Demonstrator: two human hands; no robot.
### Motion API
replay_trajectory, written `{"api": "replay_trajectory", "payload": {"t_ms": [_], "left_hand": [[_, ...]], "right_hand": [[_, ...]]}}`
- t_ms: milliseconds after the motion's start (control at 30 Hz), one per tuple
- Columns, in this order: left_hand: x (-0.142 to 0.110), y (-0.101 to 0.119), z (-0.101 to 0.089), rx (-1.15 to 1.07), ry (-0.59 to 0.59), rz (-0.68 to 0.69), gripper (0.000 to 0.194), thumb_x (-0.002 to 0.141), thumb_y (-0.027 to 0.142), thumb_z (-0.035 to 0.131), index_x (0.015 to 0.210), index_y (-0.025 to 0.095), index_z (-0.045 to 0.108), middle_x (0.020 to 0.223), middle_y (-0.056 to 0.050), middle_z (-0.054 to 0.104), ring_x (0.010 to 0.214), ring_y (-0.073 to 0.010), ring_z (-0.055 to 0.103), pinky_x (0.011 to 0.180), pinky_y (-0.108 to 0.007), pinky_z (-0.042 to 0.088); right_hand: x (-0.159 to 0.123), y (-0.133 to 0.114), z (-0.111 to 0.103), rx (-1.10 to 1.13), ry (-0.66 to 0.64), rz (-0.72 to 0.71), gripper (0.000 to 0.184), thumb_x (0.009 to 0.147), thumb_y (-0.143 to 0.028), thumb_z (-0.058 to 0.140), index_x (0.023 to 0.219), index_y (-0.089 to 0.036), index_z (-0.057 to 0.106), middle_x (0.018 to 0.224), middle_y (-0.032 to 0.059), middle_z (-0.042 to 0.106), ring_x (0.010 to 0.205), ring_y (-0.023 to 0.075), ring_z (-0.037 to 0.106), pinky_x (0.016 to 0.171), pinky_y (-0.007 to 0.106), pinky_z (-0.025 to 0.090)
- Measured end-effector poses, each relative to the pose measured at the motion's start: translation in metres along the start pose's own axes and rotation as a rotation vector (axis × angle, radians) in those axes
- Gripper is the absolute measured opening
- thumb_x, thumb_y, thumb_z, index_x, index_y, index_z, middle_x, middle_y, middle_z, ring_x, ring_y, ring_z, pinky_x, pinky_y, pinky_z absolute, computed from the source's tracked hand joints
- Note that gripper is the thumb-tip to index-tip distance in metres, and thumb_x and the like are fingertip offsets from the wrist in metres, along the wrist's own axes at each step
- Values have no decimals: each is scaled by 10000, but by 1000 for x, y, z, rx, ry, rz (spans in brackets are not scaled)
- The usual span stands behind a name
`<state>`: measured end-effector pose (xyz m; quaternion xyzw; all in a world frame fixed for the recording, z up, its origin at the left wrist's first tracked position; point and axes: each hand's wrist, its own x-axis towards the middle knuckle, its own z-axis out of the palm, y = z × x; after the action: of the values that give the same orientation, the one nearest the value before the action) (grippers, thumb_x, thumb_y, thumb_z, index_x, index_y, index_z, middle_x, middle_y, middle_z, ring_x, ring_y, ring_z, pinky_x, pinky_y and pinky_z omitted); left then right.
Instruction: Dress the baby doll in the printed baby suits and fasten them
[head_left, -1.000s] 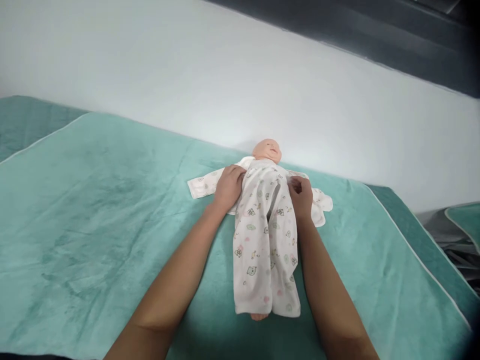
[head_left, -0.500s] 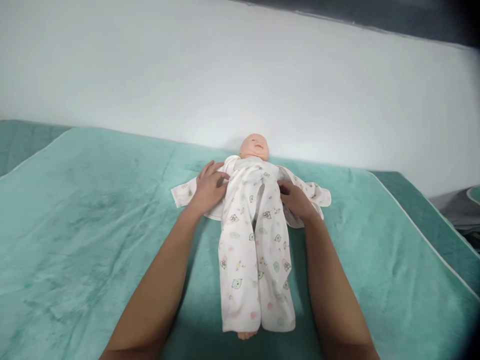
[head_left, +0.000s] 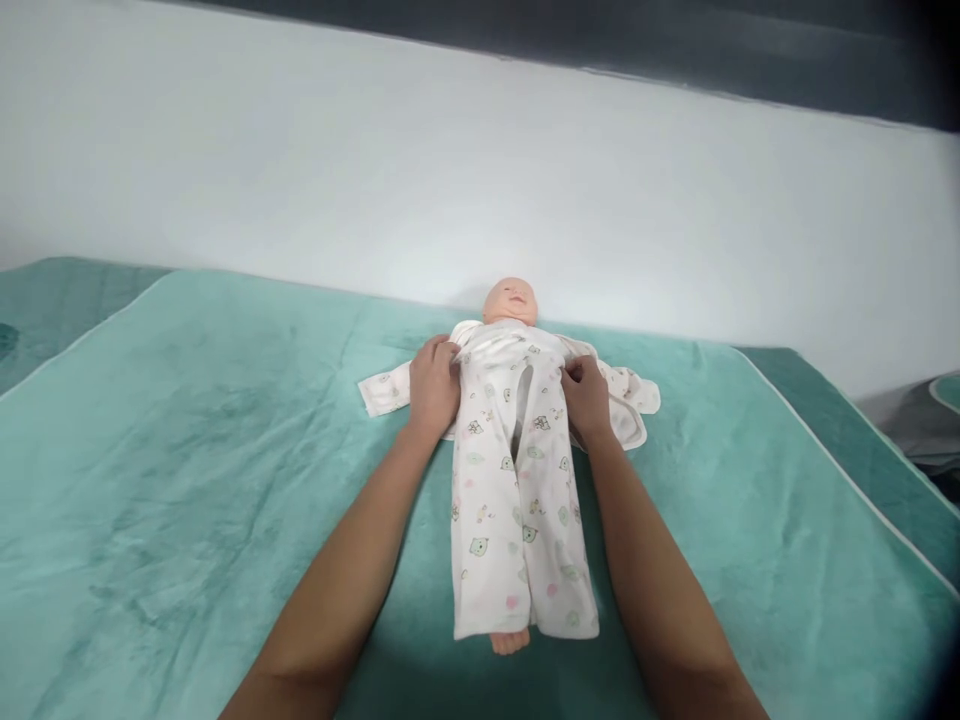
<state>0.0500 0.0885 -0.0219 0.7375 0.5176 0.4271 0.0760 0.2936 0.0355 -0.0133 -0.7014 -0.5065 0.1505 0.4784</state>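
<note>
A baby doll (head_left: pixel 511 301) lies on its back, head toward the wall. White printed baby pants (head_left: pixel 491 500) cover its legs and reach up to its chest; one foot shows below the hem. Under its sides a matching baby shirt (head_left: pixel 628 428) lies spread, sleeves out to both sides. My left hand (head_left: pixel 435 385) is closed at the pants' waist on the left, its fingertips partly hidden. At the opposite side of the waist my right hand (head_left: pixel 586 395) pinches the pants' edge with thumb and fingers.
A green plush blanket (head_left: pixel 225 480) with pale seams covers the surface. Behind the doll's head rises a white wall (head_left: pixel 450 170) with a dark band above. Grey fabric (head_left: pixel 911 415) lies at the far right edge.
My left hand has moved right from the sleeve and closed at the pants' waist. My right hand remains at its side of the waist. The pants' hems sit slightly higher in view.
</note>
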Motion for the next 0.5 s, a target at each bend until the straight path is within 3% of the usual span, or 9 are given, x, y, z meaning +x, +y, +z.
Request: {"api": "replay_trajectory", "payload": {"t_ms": [200,367,500], "left_hand": [[-1,5,-3,-143,26,32,372,908,129,424,1150,266,672,1319,-64,616,1261,-235,526,1106,-459,377],[1,31,-15,-378,-41,75,287,971,290,448,1137,249,678,1298,-56,643,1262,-199,552,1151,-430,375],[-1,53,-22,-421,-204,147,286,959,355,501,1197,258,626,1470,-54,520,1400,-223,432,1199,-463,308]], "right_hand": [[-1,-8,-2,51,145,-133,187,883,-389,502,954,-231,572,902,37,643,821,201,569,791,339,453],[8,-12,-6,77,-99,-237,269,907,-414,494,997,-236,674,1030,57,694,973,228,601,883,368,458],[30,-13,-14,-34,-193,-187,185,837,-387,576,866,-230,668,913,50,700,858,235,608,834,393,467]]}}
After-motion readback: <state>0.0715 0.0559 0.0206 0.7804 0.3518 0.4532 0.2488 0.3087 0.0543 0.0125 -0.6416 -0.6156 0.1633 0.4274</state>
